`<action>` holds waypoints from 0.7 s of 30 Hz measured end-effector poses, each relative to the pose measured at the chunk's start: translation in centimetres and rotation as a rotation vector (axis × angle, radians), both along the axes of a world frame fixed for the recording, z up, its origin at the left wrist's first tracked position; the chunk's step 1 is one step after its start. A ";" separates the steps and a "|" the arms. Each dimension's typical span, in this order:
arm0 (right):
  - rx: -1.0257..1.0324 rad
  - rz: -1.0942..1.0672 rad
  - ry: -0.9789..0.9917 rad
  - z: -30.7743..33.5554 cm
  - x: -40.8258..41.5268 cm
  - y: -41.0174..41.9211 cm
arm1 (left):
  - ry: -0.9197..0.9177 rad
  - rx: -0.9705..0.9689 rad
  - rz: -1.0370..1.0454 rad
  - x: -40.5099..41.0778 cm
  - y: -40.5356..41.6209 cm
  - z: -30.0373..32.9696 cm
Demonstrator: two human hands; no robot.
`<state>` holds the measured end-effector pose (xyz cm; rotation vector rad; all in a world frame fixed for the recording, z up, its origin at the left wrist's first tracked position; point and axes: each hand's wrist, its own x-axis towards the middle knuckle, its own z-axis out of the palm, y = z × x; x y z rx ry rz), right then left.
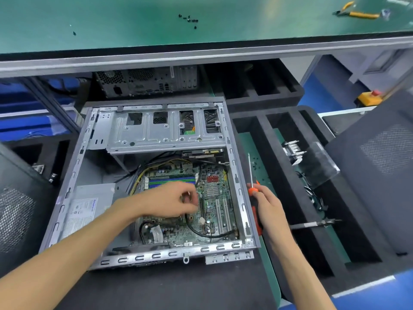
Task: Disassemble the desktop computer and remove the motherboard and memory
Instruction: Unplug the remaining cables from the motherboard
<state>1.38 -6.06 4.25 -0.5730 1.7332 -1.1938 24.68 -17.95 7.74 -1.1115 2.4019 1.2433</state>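
Two hands work at the open computer case (143,175) on the dark tabletop (178,287): the left hand (169,200) curls over the motherboard (214,211), pinching something small I cannot identify; the right hand (268,206) grips an orange-handled screwdriver (253,191) beside the case wall. Black cables (201,231) cross the board; the drive cage (165,128) overhangs its far end.

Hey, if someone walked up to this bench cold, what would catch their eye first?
Probably the open computer case lying flat in the middle, its green motherboard exposed. The left hand reaches over the board with fingers curled, seemingly pinching something small, while the right hand grips an orange-handled screwdriver at the case's right edge. Up on the green bench top, loose black screws lie scattered.
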 end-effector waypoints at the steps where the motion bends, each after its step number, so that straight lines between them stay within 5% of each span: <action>1: 0.003 0.018 0.022 -0.2 0.0 0.0 | -0.011 -0.106 0.099 0.0 -0.5 -0.3; 6: 0.032 0.023 0.087 -0.6 0.1 0.5 | -0.069 -0.217 0.189 -1.1 -0.6 0.0; 11: 0.012 -0.089 0.060 -0.1 -2.7 1.8 | 0.368 -0.282 0.173 -5.8 2.0 4.5; 14: 0.024 -0.076 0.221 0.4 -5.4 3.9 | 0.508 -0.278 0.076 -9.9 3.7 6.6; 21: 0.077 -0.203 0.395 -0.1 -10.2 10.6 | 0.261 -0.309 -0.278 -17.9 6.7 5.3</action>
